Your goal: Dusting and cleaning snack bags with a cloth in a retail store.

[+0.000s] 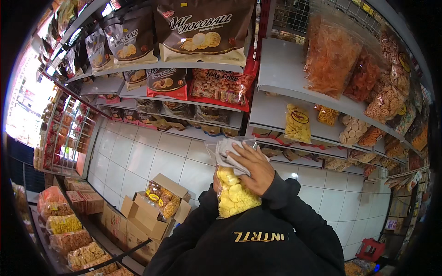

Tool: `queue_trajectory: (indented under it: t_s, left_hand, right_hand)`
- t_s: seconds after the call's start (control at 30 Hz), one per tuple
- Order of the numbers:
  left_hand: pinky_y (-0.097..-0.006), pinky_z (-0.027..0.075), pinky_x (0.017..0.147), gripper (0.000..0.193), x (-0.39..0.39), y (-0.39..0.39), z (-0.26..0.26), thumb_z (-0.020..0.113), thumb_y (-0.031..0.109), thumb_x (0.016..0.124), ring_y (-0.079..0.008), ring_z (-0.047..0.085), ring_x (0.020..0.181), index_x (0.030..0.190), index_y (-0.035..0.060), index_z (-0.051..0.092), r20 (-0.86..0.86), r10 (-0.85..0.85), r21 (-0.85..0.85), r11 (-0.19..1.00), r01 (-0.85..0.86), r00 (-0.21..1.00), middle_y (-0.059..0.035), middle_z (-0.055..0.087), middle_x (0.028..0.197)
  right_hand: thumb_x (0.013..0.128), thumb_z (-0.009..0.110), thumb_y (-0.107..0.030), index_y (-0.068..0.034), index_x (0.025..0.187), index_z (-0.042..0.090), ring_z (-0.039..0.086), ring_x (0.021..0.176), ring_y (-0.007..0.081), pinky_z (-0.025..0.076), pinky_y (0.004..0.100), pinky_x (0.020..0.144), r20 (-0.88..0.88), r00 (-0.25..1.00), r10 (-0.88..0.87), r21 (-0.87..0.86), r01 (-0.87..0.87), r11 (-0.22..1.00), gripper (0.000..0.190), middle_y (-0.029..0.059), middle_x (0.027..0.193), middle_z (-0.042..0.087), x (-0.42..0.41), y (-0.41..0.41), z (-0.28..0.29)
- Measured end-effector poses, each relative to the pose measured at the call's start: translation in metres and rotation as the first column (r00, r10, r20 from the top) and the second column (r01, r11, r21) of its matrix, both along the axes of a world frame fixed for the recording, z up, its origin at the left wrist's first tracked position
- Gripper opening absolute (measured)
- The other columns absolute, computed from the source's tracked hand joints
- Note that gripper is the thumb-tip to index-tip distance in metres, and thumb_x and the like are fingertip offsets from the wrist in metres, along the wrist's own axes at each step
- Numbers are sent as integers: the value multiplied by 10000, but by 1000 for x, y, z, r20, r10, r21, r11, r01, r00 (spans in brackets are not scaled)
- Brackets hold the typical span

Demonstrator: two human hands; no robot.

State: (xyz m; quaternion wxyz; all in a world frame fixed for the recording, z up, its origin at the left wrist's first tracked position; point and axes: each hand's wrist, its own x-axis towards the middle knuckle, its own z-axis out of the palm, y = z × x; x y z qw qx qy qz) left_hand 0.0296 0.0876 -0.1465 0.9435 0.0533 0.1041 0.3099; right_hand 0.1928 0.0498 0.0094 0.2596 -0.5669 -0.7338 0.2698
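Against my chest is a clear plastic bag of yellow chips [238, 196], tilted, its loose upper end pointing towards the shelves. My left hand [215, 182] supports it from behind; only a sliver of that hand shows at the bag's left edge. My right hand [253, 169] presses a folded grey-white cloth [226, 155] flat onto the upper part of the bag, fingers spread over the cloth. A similar bag of yellow chips [298, 123] with an oval label stands on the shelf beyond.
Ahead are metal shelves [283, 65] with brown snack pouches [203, 31] and clear bags of orange crackers [331, 55]. An open cardboard box [145, 214] stands on the tiled floor [138, 151] at left, bagged snacks [162, 198] at its top. A red plastic stool [370, 249] is at lower right.
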Motion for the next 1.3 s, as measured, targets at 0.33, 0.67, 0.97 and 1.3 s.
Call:
queue_trajectory:
  t_s: [0.33, 0.67, 0.97, 1.3]
  left_hand:
    - [-529, 370, 1043, 779, 5, 17, 4, 367, 674, 905, -386, 428, 1265, 1439, 109, 321, 202, -107, -35, 993, 116, 974, -205, 398, 1413]
    - [-513, 341, 1068, 776, 12, 30, 11, 363, 656, 911, -378, 385, 1296, 1451, 103, 297, 310, -166, 0, 985, 175, 936, -194, 366, 1438]
    - [-621, 112, 1120, 810, -4, 44, -9, 424, 647, 854, -254, 356, 1363, 1471, 135, 307, 85, 75, -74, 995, -69, 994, -102, 376, 1476]
    - [-623, 142, 1120, 812, -5, 30, -8, 390, 674, 874, -268, 355, 1365, 1480, 144, 282, 295, 120, -146, 986, -79, 948, -127, 375, 1471]
  right_hand:
    - [719, 598, -130, -235, 1431, 406, 229, 1421, 340, 72, 661, 1107, 143, 970, 197, 19, -202, 979, 745, 84, 1531, 293, -25, -10, -4]
    - [719, 620, -134, -233, 1309, 559, 253, 1416, 325, 51, 655, 1105, -98, 882, 461, -44, -466, 883, 601, 45, 1506, 357, 3, -33, -11]
    - [902, 625, -241, 25, 1225, 554, 604, 989, 169, 470, 299, 884, -703, 386, -598, -479, 365, 798, 424, 85, 1103, 642, 118, 35, -141]
    - [776, 714, -256, 15, 1266, 524, 611, 1064, 314, 463, 343, 939, -337, 614, -714, -421, 580, 697, 592, 171, 1166, 637, 174, 156, -233]
